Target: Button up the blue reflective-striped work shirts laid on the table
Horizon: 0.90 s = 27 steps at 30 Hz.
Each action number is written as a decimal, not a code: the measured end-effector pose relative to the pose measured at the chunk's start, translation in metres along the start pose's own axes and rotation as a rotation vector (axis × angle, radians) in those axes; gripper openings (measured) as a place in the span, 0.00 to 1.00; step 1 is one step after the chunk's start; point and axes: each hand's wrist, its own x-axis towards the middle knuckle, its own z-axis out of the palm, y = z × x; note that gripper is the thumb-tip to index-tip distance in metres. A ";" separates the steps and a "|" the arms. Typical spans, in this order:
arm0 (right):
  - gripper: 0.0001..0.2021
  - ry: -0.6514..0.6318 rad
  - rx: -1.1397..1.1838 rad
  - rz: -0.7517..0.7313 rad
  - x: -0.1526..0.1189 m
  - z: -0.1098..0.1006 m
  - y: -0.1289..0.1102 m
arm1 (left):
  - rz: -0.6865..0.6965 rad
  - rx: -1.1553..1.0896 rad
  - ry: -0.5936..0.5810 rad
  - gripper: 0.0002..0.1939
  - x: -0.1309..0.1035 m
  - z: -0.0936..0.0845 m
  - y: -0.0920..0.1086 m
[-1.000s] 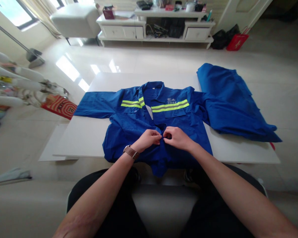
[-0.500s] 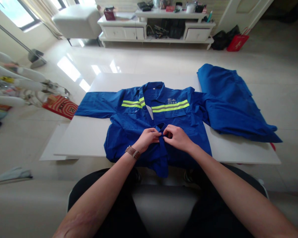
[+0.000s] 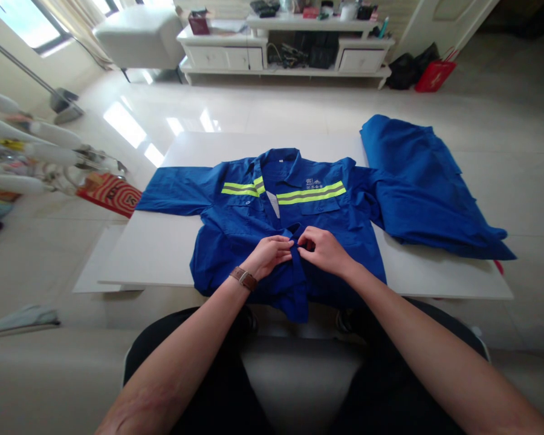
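Observation:
A blue work jacket (image 3: 240, 220) with yellow-and-grey reflective stripes lies front up on a white table, its collar away from me. Its front is parted near the chest, and the lower hem hangs over the near table edge. My left hand (image 3: 274, 254), with a brown watch on the wrist, pinches the jacket's front edge. Close beside it, my right hand (image 3: 324, 251) pinches the same front strip with thumb and curled forefinger. Any button between the fingertips is too small to make out. The right sleeve end is hidden by folded blue clothing (image 3: 417, 181).
The white table (image 3: 158, 251) carries the garments. To the left stand a red patterned paper bag (image 3: 109, 193) and a blurred rack (image 3: 49, 151). Across the tiled floor are a white cabinet (image 3: 226, 58), a grey stool (image 3: 140, 39) and a red bag (image 3: 435, 77).
Both hands stay at the jacket's front edge. My left hand's fingers have straightened slightly and shifted a little; the garments lie as before.

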 end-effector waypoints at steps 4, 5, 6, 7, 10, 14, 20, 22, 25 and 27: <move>0.03 -0.006 -0.006 0.003 0.000 0.000 -0.002 | -0.011 0.002 -0.011 0.07 -0.002 0.001 0.001; 0.03 -0.008 -0.008 0.003 0.000 0.000 -0.002 | -0.008 0.005 -0.013 0.08 -0.003 0.001 0.001; 0.02 -0.009 -0.010 0.004 0.000 0.000 -0.002 | 0.000 0.008 -0.012 0.08 -0.003 0.001 0.001; 0.02 -0.009 -0.013 0.004 0.000 -0.001 -0.002 | 0.009 0.011 -0.010 0.08 -0.003 0.001 0.001; 0.01 -0.006 -0.018 0.002 0.000 -0.001 -0.003 | 0.032 0.018 0.002 0.07 -0.003 0.002 0.000; 0.02 0.007 -0.023 0.006 0.000 -0.002 -0.003 | 0.057 0.049 0.010 0.06 -0.002 0.002 -0.002; 0.05 0.058 0.008 0.029 0.001 0.000 -0.002 | 0.140 0.129 0.017 0.07 -0.001 0.004 -0.003; 0.06 0.072 0.017 0.033 0.002 0.001 -0.001 | 0.155 0.127 -0.003 0.07 0.000 0.004 -0.004; 0.06 0.080 0.027 0.032 0.002 0.002 0.001 | 0.190 0.144 -0.018 0.10 0.000 0.002 -0.006; 0.06 0.085 0.040 0.035 0.002 0.002 0.001 | 0.211 0.158 -0.025 0.12 0.001 0.001 -0.008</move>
